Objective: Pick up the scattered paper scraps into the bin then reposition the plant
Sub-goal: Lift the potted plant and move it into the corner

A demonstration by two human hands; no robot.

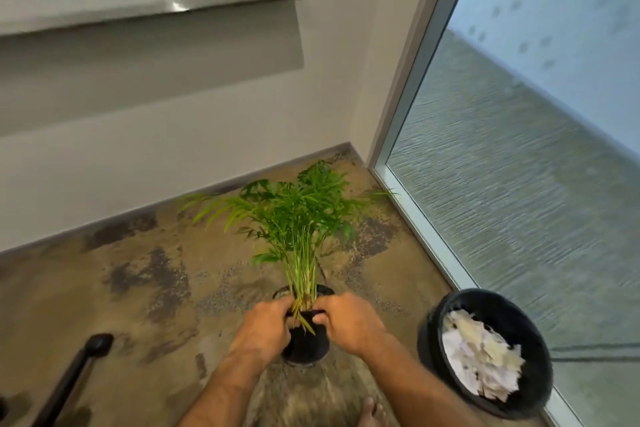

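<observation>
Both of my hands are on the plant pot (pixel 306 340), one at each side of its rim. My left hand (pixel 266 326) has its fingers (pixel 282 305) curled over the left edge of the pot, thumb side toward the stems, and my right hand (pixel 348 321) mirrors it, its fingers (pixel 323 303) hooked over the right edge and gripping the black plastic. The plant (pixel 294 215) rises between my hands, its thin green stems bunched at the soil and fanning out into narrow leaves that lean away from me toward the corner of the room. The pot's base is at the mottled brown floor (pixel 156 288), though I cannot tell whether it rests there or is lifted just clear.

To my right, near the pot but apart from it, stands the black bin (pixel 485 350), close beside the frame of the frosted glass panel (pixel 519 166). Paper scraps (pixel 481 357) lie heaped inside it, white and pale, filling much of its bottom. At the lower left a dark chair leg (pixel 74 378) slants across the floor, well apart from the pot. Toes of my bare foot (pixel 372 412) show at the bottom edge, just behind my right forearm. A white wall (pixel 173 149) with a roller blind (pixel 149 10) hanging on it runs along the far side.
</observation>
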